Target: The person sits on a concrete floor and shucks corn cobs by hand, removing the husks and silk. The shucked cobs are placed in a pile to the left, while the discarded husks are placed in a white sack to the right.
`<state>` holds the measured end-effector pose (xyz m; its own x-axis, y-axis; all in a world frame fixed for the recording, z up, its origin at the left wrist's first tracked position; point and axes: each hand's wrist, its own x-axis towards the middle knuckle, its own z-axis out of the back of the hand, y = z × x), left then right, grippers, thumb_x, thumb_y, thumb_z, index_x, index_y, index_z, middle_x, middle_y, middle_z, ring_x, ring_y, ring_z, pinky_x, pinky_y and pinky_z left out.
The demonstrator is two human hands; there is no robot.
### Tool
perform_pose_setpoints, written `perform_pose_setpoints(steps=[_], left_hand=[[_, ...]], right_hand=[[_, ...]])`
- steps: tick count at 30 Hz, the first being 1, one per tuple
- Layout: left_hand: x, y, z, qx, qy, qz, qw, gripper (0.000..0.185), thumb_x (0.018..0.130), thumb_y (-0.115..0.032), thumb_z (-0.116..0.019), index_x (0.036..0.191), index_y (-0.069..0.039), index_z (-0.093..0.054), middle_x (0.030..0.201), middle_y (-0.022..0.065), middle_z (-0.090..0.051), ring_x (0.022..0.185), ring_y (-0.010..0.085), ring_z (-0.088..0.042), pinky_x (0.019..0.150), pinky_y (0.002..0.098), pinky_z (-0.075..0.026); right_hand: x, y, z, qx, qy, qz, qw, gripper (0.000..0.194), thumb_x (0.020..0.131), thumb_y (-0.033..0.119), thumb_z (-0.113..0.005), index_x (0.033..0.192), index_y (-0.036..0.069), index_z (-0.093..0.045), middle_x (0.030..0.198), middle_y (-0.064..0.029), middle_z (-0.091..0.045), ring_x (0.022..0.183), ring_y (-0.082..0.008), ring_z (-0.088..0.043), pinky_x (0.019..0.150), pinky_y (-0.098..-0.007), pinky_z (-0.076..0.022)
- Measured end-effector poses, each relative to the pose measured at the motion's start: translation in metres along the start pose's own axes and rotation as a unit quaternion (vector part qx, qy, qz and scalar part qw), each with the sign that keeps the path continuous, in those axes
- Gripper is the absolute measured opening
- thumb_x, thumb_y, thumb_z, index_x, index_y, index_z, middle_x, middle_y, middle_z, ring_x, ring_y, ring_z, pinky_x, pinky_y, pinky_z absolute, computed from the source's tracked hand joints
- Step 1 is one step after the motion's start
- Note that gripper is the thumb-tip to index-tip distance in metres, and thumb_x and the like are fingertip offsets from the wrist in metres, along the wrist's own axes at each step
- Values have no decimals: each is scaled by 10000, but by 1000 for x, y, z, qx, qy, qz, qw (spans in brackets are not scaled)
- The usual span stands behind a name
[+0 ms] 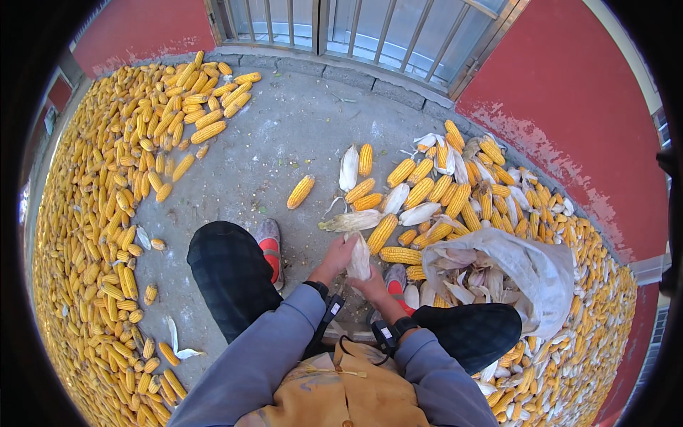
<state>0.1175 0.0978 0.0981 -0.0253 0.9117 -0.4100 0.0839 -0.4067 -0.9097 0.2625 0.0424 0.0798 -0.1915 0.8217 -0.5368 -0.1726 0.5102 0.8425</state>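
An ear of corn in its pale husk [359, 257] is held between my two hands, above the ground between my knees. My left hand [338, 256] grips its upper left side, and my right hand [369, 284] closes around its lower end. Right of it lie bare yellow corn cobs [382, 234] and several ears still in husk, one with a dry greenish tip [352, 220]. A white woven sack [539, 267], open at the top, holds loose husks [493, 283] beside my right knee.
A large heap of bare yellow cobs [106, 213] fills the left side. Mixed husked and unhusked ears [592, 299] pile up at the right against a red wall [565, 117]. A barred metal door [352, 32] stands ahead behind a brick sill. One cob [301, 191] lies alone on the concrete.
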Motion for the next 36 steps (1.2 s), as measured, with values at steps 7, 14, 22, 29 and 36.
perform_pose_setpoints(steps=[7, 14, 22, 29, 36], left_hand=[[-8, -11, -3, 247, -95, -94, 960, 410, 917, -372, -461, 930, 10, -611, 825, 250, -628, 790, 396, -618, 712, 467, -472], [-9, -30, -12, 332, -188, -157, 911, 394, 926, -310, -419, 788, 15, -593, 737, 260, -597, 702, 442, -585, 639, 525, -449], [3, -24, -13, 298, -303, -110, 898, 386, 914, -328, -432, 789, -12, -616, 720, 237, -611, 687, 434, -597, 629, 523, -467], [20, -20, -12, 223, -365, -105, 898, 414, 911, -302, -426, 718, 11, -615, 715, 242, -607, 674, 436, -592, 620, 502, -458], [33, -31, -20, 19, -395, -26, 918, 444, 914, -288, -442, 659, 50, -575, 587, 175, -582, 528, 273, -567, 544, 409, -430]], right_hand=[[-3, -5, -11, -79, -52, 59, 994, 668, 629, 206, -802, 1159, -24, -464, 1061, -144, -590, 971, -232, -575, 849, -341, -456], [-19, 19, -36, -87, -116, 106, 984, 592, 667, 173, -780, 1135, -3, -463, 1027, -172, -579, 958, -282, -582, 840, -375, -452], [-23, 37, -44, -119, -137, 105, 978, 614, 676, 164, -763, 1173, -6, -445, 1071, -194, -549, 995, -319, -560, 860, -388, -436], [-9, 30, -46, -107, -132, 130, 977, 632, 679, 149, -740, 1205, -8, -427, 1115, -206, -518, 1050, -325, -523, 905, -390, -408], [5, 29, -46, 171, -50, 63, 982, 676, 719, 80, -693, 1287, 32, -328, 1155, -110, -504, 1052, -213, -508, 911, -320, -407]])
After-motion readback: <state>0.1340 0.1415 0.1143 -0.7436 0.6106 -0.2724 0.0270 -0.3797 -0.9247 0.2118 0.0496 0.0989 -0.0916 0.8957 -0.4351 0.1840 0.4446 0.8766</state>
